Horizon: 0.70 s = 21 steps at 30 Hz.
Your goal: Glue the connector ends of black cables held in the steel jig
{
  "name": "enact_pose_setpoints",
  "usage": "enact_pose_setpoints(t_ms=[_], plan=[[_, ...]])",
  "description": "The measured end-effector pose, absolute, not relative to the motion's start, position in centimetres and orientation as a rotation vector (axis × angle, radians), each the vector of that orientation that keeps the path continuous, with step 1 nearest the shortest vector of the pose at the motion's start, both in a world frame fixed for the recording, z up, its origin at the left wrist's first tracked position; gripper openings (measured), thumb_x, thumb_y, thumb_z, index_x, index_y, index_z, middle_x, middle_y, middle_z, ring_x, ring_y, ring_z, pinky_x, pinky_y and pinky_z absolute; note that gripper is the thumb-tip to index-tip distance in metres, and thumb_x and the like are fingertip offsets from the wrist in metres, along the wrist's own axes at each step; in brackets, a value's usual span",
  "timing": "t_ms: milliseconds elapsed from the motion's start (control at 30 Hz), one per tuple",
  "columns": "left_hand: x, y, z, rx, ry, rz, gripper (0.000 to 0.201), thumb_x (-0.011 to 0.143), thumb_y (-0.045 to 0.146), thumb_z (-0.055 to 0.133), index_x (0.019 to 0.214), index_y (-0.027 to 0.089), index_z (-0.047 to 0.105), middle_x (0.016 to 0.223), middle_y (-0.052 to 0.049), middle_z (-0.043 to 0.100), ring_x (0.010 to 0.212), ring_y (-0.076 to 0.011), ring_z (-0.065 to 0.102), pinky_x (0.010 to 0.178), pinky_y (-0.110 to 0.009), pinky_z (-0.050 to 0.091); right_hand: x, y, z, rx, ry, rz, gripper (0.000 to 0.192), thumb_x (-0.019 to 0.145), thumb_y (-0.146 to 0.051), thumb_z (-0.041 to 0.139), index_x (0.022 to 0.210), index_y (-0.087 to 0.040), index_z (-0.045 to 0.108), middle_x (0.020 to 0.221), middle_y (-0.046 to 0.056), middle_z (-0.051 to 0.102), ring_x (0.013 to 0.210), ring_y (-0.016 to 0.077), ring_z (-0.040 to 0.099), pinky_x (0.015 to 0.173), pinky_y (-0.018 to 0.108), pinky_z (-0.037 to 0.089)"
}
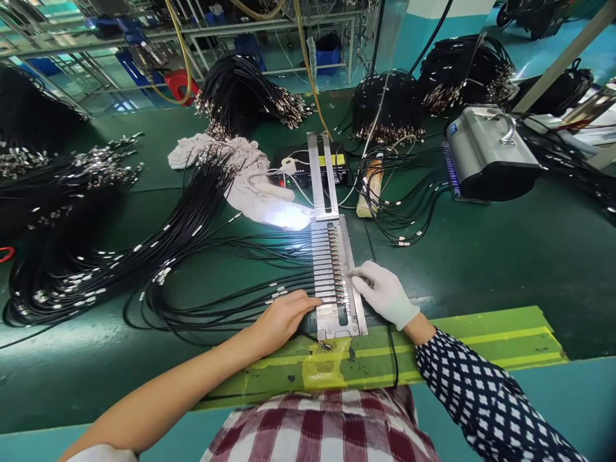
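Observation:
A slotted metal jig (pixel 355 301) lies in front of me, with a row of black cables (pixel 260 292) laid side by side across it and their metal connector ends (pixel 335 256) lined up. My left hand (pixel 286 316), bare, has its fingers together on a black cable at the jig's left edge, near the front of the row. My right hand (pixel 384 294), in a white glove, is closed at the jig's right rail, beside the connectors; what its fingertips hold, if anything, is hidden. One loose cable end (pixel 325 345) lies just below the jig.
Behind the jig are a bright lamp (pixel 291 217), a white cloth (pixel 248 186) and a black control box (pixel 301 173). Bundles of black cables (pixel 62 282) cover the left. A silver machine with a handle (pixel 491 154) stands at right. Green tape (pixel 486 333) lines the table's front edge.

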State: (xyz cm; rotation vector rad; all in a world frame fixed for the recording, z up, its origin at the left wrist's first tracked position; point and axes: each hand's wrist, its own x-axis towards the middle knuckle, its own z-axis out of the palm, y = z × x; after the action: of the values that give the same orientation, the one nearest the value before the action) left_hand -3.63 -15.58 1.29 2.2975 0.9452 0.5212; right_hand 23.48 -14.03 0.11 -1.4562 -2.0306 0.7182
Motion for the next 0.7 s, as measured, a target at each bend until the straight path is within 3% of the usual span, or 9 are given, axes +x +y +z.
enact_pose_setpoints(t_ms=[267, 500, 700], plan=[[-3.8, -14.7, 1.0, 2.257, 0.899, 0.462, 0.03, 0.101, 0.021, 0.04, 0.117, 0.019, 0.065, 0.095, -0.006, 0.067, 0.087, -0.0138, 0.063, 0.079, -0.024, 0.051, 23.5, -13.9, 0.1, -1.449, -2.036, 0.716, 0.019, 0.093, -0.027, 0.049, 0.099, -0.024, 0.068, 0.091, 0.004, 0.067, 0.085, 0.0196, 0.064, 0.075, 0.03, 0.05], [-4.2, -16.3, -0.5, 2.804, 1.009, 0.464, 0.039, 0.098, 0.011, 0.033, 0.122, 0.021, 0.062, 0.099, -0.009, 0.06, 0.086, -0.0187, 0.055, 0.075, -0.031, 0.046, 23.5, -13.9, 0.1, -1.453, -2.039, 0.729, 0.02, 0.093, -0.025, 0.049, 0.1, -0.024, 0.068, 0.09, 0.003, 0.067, 0.086, 0.0198, 0.064, 0.076, 0.03, 0.05], [-4.4, -17.8, -0.6, 2.845, 1.037, 0.274, 0.044, 0.096, 0.008, 0.033, 0.136, 0.015, 0.049, 0.086, -0.006, 0.058, 0.077, -0.0196, 0.047, 0.07, -0.033, 0.037, 23.5, -13.9, 0.1, -1.453, -2.043, 0.714, 0.019, 0.093, -0.025, 0.05, 0.099, -0.024, 0.068, 0.091, 0.003, 0.068, 0.085, 0.0192, 0.064, 0.076, 0.03, 0.049]])
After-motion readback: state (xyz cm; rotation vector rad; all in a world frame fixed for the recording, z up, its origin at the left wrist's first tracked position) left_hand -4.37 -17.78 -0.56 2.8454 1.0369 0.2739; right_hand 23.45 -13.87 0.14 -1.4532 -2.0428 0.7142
